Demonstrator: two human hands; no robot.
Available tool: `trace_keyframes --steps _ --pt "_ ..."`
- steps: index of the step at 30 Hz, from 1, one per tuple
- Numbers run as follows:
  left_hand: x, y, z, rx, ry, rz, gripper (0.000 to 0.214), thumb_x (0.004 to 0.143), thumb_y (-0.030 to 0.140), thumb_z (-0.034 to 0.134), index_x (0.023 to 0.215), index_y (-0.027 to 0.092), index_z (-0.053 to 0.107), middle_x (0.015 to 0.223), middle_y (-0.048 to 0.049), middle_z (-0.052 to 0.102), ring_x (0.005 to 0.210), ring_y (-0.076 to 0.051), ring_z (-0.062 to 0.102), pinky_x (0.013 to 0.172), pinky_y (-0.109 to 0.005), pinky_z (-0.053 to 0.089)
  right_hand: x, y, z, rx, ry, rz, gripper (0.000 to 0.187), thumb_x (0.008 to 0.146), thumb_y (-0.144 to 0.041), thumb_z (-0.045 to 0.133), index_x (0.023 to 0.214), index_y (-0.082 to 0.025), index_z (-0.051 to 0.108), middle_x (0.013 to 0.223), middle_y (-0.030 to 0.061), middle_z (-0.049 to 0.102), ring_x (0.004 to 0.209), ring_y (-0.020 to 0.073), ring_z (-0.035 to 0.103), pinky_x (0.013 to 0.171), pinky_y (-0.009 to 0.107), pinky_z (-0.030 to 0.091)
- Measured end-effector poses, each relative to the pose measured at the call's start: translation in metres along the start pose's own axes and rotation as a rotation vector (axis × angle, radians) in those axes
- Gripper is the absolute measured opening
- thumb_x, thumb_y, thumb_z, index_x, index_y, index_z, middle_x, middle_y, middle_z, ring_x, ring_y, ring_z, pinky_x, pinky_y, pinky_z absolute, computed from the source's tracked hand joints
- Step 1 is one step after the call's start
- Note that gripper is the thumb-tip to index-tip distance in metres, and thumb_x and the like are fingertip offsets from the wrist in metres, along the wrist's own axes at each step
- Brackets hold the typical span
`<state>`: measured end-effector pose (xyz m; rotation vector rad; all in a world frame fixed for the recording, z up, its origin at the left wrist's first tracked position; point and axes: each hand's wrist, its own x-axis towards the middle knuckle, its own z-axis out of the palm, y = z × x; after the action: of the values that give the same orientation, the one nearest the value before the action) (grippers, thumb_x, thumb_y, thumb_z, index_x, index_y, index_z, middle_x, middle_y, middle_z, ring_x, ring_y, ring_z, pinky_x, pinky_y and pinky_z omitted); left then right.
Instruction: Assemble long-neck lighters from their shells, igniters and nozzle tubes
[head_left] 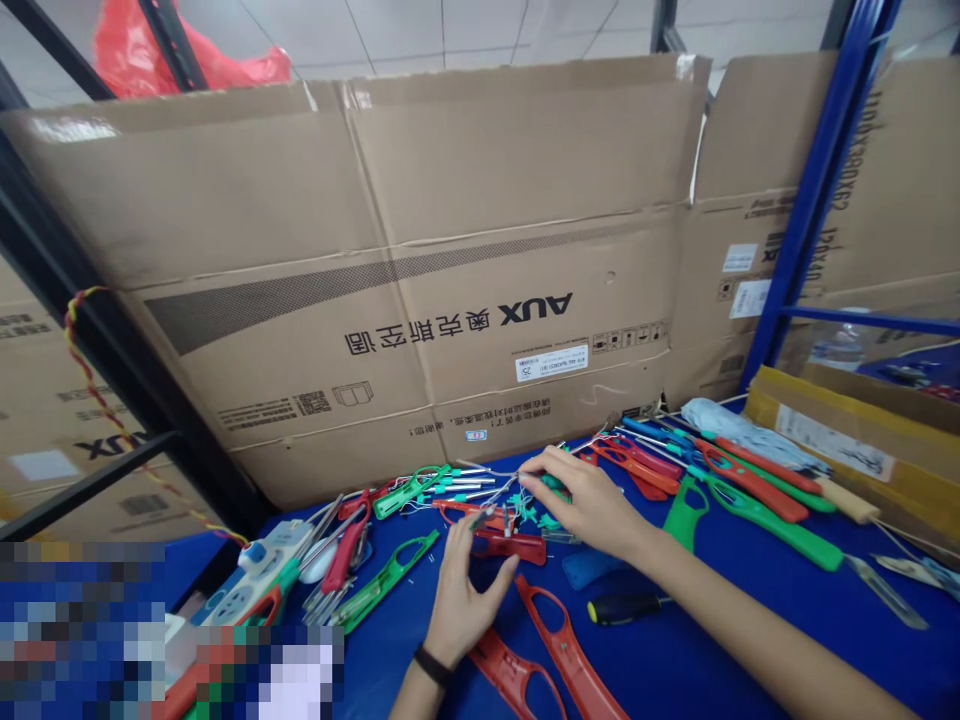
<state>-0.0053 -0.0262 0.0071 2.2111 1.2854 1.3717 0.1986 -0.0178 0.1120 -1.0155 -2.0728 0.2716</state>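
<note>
My left hand (463, 590) is closed on a red plastic tool (510, 545), thumb and fingers pinching its body just above the blue table (675, 660). My right hand (581, 495) reaches in from the right, and its fingertips pinch thin white wires (487, 482) close to the red tool's tip. Small green pieces (541, 518) lie under the right palm. Red handles (559, 640) of a similar tool lie right below my left hand.
Green and red handled tools (750, 500) lie scattered across the table, more at the right and left. A white power strip (259, 575) sits at the left. A black-handled screwdriver (626, 607) lies near my right forearm. Large cardboard boxes (420, 270) stand behind.
</note>
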Motion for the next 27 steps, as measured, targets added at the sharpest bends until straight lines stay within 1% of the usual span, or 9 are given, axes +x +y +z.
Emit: trace_keyframes --steps 4,7,9,12,14,17,21,24,27 --pt "-0.004 -0.009 0.011 -0.038 -0.005 0.019 0.051 0.084 0.034 0.062 0.131 0.026 0.046 0.131 -0.0091 0.056 0.125 -0.027 0.048 0.102 -0.048 0.039 0.007 -0.019 0.016 0.130 -0.094 -0.052 0.016 0.095 -0.029 0.046 0.093 -0.021 0.059 0.093 0.0025 0.064 0.087 0.0155 0.061 0.077 0.026 0.045" --pt "-0.006 -0.013 0.015 -0.064 0.006 0.023 0.036 0.089 0.036 0.053 0.122 0.024 0.056 0.126 -0.0097 0.060 0.124 -0.028 0.050 0.102 -0.049 0.039 0.009 -0.026 0.027 0.128 -0.138 -0.043 0.016 0.094 -0.032 0.047 0.094 -0.021 0.059 0.095 0.0028 0.064 0.088 0.0161 0.061 0.077 0.026 0.045" --pt "-0.005 -0.010 0.014 -0.077 -0.002 0.014 0.030 0.093 0.035 0.044 0.114 0.023 0.062 0.120 -0.0100 0.063 0.119 -0.027 0.054 0.101 -0.048 0.040 0.009 -0.025 0.028 0.085 -0.135 -0.028 0.017 0.093 -0.034 0.049 0.092 -0.021 0.059 0.094 0.0029 0.063 0.085 0.0163 0.061 0.075 0.027 0.045" --pt "0.000 -0.002 0.007 -0.091 -0.025 -0.011 0.035 0.097 0.032 0.033 0.108 0.021 0.065 0.111 -0.0107 0.067 0.106 -0.024 0.061 0.092 -0.041 0.047 0.008 -0.019 0.020 -0.004 -0.103 -0.010 0.020 0.093 -0.036 0.049 0.086 -0.020 0.058 0.088 0.0025 0.061 0.079 0.0162 0.060 0.072 0.027 0.045" --pt "0.003 0.003 0.000 -0.080 -0.034 -0.020 0.038 0.098 0.029 0.029 0.108 0.021 0.065 0.110 -0.0109 0.067 0.103 -0.023 0.061 0.091 -0.040 0.047 0.006 -0.014 0.010 -0.055 -0.100 -0.012 0.021 0.093 -0.036 0.049 0.084 -0.020 0.058 0.084 0.0020 0.061 0.078 0.0163 0.059 0.070 0.027 0.044" --pt "0.006 0.003 -0.007 -0.022 -0.043 -0.021 0.037 0.097 0.027 0.030 0.104 0.023 0.066 0.107 -0.0080 0.067 0.102 -0.023 0.059 0.098 -0.044 0.039 0.003 -0.010 -0.007 -0.093 -0.094 -0.005 0.022 0.093 -0.036 0.049 0.080 -0.020 0.056 0.082 0.0015 0.061 0.075 0.0158 0.058 0.067 0.026 0.042" --pt "0.007 -0.009 -0.012 0.085 -0.030 -0.081 0.034 0.095 0.028 0.035 0.093 0.025 0.068 0.098 -0.0056 0.069 0.100 -0.024 0.057 0.100 -0.049 0.033 -0.001 -0.008 -0.025 -0.128 -0.044 0.025 0.026 0.095 -0.037 0.046 0.077 -0.020 0.053 0.079 0.0019 0.061 0.072 0.0158 0.058 0.066 0.026 0.041" --pt "0.008 -0.018 -0.016 0.155 -0.036 -0.136 0.035 0.094 0.030 0.034 0.094 0.025 0.068 0.098 -0.0057 0.069 0.100 -0.025 0.057 0.098 -0.049 0.035 -0.005 -0.005 -0.032 -0.169 -0.106 0.085 0.028 0.094 -0.044 0.044 0.084 -0.021 0.055 0.083 0.0032 0.063 0.076 0.0187 0.060 0.066 0.028 0.041" --pt "0.012 -0.025 -0.018 0.216 -0.045 -0.209 0.036 0.093 0.029 0.032 0.096 0.022 0.068 0.103 -0.0080 0.068 0.101 -0.026 0.057 0.095 -0.048 0.038 -0.008 0.001 -0.029 -0.133 -0.195 0.133 0.031 0.097 -0.044 0.035 0.089 -0.022 0.055 0.085 0.0028 0.065 0.078 0.0196 0.061 0.067 0.029 0.041"
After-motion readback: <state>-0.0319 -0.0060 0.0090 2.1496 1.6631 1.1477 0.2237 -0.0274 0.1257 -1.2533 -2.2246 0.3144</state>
